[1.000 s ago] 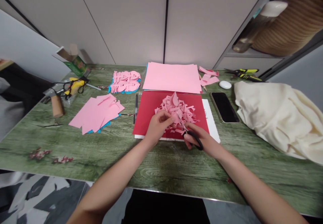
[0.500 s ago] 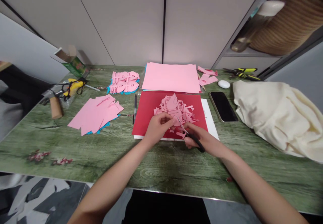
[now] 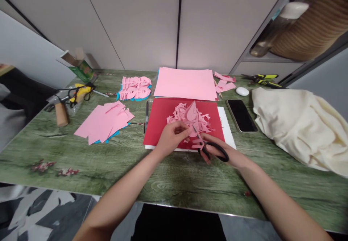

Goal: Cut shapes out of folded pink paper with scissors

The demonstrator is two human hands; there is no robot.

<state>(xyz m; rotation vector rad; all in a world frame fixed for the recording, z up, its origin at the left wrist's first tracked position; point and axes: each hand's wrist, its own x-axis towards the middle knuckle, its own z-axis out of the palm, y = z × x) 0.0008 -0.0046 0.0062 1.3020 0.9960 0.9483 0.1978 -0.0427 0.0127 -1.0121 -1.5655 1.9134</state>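
Observation:
My left hand [image 3: 172, 136] pinches a piece of pink paper [image 3: 191, 113] with thumb and fingertips, above the red sheet. The upper part of that paper sticks up and bears a drawn curved line. Black-handled scissors [image 3: 217, 149] are in my right hand [image 3: 221, 147], fingers in the loops and blades parted at the lower edge of the paper. Under both hands a heap of pink paper scraps [image 3: 176, 115] covers the middle of the red sheet [image 3: 156, 119].
A stack of pink sheets [image 3: 185, 83] lies behind. To the left are cut-out pink shapes [image 3: 136, 88], loose pink pieces [image 3: 102, 121], a pen-like tool [image 3: 147, 114] and a yellow glue gun [image 3: 81, 90]. A phone [image 3: 241, 115], pliers [image 3: 265, 79] and cream cloth [image 3: 293, 125] lie right.
The scissors' blades and handles have spread apart in my right hand. The pink paper in my left hand has turned slightly and shifted right.

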